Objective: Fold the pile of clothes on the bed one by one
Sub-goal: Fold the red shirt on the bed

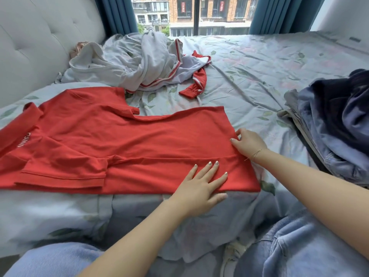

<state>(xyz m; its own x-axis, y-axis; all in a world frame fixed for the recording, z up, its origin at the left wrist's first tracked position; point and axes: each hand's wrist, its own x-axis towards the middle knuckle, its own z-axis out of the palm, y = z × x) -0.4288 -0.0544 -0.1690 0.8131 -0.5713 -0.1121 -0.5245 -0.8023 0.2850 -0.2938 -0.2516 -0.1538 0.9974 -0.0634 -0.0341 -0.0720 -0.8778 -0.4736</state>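
Observation:
A red polo shirt lies flat across the bed, collar to the left, its near side and sleeve folded inward. My left hand rests flat, fingers spread, on the shirt's near hem corner. My right hand pinches the hem edge at the shirt's right end, fingers curled on the fabric. Behind the shirt lies a crumpled pile of grey-white clothes with red trim, with a red garment beside it.
The bed has a pale leaf-print sheet. A stack of folded blue and dark clothes sits at the right edge. A padded headboard stands at the left. My knees in light jeans are at the bottom.

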